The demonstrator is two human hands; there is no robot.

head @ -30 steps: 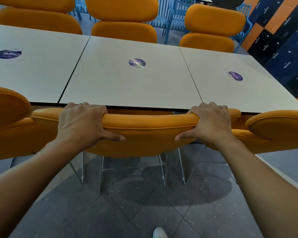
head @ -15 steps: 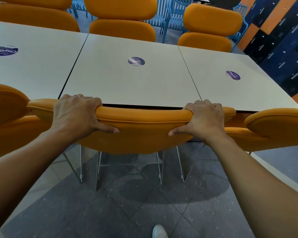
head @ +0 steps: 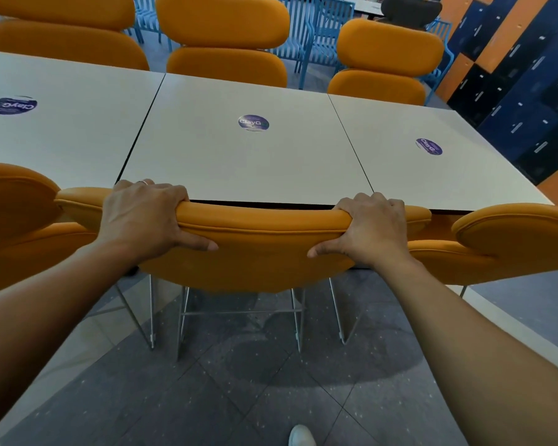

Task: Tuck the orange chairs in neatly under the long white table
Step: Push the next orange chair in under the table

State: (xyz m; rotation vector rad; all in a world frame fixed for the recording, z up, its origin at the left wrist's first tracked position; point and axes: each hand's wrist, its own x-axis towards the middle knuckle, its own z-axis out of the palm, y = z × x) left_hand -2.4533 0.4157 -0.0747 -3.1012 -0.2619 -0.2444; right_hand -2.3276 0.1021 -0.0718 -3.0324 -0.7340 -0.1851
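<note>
Head view: our left hand (head: 142, 217) and right hand (head: 372, 231) grip the top of the orange chair (head: 258, 249), fingers curled over its rim, thumbs on its back, arms extended. Chair backrest meets the near edge of the long white table (head: 245, 162).

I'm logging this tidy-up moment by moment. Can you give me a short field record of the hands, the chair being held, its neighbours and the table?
left hand: grips the backrest top of the middle chair, thumb on its rear face
right hand: same hold, further right
middle chair: orange, backrest top at the table's near edge, seat hidden
table: long, white, three joined tops
stickers: round, purple, one per top
left neighbour chair: orange, beside the held one
right neighbour chair: orange, beside it
far chairs: three, orange
</note>
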